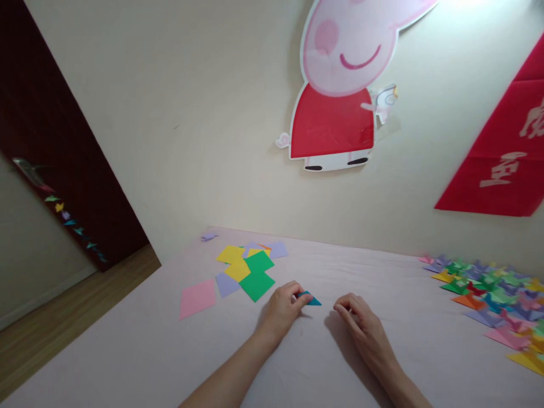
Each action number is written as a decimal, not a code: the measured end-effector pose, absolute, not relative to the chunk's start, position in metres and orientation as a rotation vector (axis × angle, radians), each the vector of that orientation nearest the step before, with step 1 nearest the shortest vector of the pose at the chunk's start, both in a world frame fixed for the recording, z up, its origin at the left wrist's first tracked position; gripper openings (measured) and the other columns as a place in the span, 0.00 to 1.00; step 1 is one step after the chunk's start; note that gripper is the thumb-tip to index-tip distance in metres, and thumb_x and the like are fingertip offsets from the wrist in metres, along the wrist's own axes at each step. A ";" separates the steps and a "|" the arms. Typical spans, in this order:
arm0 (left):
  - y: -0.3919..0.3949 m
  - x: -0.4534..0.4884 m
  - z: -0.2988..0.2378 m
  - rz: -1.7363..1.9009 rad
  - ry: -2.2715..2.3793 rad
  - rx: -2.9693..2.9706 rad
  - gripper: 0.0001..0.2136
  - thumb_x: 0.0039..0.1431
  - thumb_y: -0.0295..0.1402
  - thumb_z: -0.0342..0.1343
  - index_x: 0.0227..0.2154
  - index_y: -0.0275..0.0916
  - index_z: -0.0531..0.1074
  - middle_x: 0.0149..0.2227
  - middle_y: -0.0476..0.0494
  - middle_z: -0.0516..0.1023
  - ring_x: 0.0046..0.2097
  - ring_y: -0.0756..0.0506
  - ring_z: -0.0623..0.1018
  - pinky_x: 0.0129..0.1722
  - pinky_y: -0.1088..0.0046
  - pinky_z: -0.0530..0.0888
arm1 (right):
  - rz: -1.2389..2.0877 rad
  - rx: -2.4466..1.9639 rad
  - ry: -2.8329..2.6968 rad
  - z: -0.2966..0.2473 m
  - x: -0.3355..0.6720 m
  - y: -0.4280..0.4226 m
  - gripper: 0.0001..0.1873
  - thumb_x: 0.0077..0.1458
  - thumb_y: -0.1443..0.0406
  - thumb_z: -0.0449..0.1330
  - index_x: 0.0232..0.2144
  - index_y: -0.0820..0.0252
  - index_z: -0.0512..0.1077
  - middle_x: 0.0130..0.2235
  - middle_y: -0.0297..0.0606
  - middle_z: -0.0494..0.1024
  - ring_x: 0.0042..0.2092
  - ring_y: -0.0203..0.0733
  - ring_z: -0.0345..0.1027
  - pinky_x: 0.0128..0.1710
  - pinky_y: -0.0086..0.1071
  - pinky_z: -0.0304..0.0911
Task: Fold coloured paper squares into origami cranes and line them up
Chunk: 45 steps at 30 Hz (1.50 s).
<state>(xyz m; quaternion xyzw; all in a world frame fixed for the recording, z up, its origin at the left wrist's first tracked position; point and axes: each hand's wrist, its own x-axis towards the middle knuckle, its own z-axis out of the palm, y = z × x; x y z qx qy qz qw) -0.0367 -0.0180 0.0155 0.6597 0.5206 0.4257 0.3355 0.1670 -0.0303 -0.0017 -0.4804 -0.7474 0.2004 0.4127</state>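
Note:
Between the thumb and fingers of my left hand (285, 304) is a small folded piece of blue paper (313, 300), its pointed end sticking out to the right. My fingers cover the rest of it. My right hand (360, 318) hovers a short way right of that point, apart from the paper. Its fingers are curled in against the thumb, and nothing shows in them. Left of and beyond my left hand lie loose square paper sheets, among them a green sheet (256, 285), a yellow sheet (230, 254) and a pink sheet (198, 298).
Rows of colourful folded paper figures (497, 294) stand along the right side of the pale cloth-covered surface (170, 362). A folded lilac paper (208, 237) lies at the far left corner. The wall behind carries a pig cutout (334, 122) and a red banner (497, 153).

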 end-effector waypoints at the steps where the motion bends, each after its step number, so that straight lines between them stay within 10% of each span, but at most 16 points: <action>1: -0.019 -0.035 0.014 1.097 1.330 1.709 0.11 0.55 0.37 0.58 0.22 0.38 0.69 0.24 0.53 0.70 0.28 0.50 0.68 0.29 0.75 0.61 | 0.526 -1.193 -1.889 -0.001 0.165 -0.031 0.14 0.63 0.57 0.50 0.30 0.55 0.69 0.32 0.37 0.73 0.36 0.44 0.66 0.38 0.36 0.62; 35: -0.030 -0.019 0.008 1.123 1.207 1.586 0.02 0.55 0.29 0.52 0.32 0.39 0.69 0.31 0.51 0.72 0.30 0.50 0.71 0.32 0.76 0.68 | 0.863 -1.269 -1.741 0.001 0.152 -0.039 0.13 0.60 0.56 0.51 0.29 0.57 0.66 0.27 0.31 0.68 0.29 0.38 0.63 0.31 0.30 0.58; 45: -0.036 -0.018 0.030 1.136 1.343 2.152 0.09 0.54 0.20 0.51 0.32 0.40 0.71 0.41 0.47 0.75 0.45 0.44 0.71 0.48 0.63 0.68 | 0.245 -1.067 -2.046 0.022 0.150 -0.035 0.06 0.59 0.68 0.53 0.37 0.55 0.69 0.42 0.42 0.71 0.45 0.46 0.66 0.43 0.37 0.64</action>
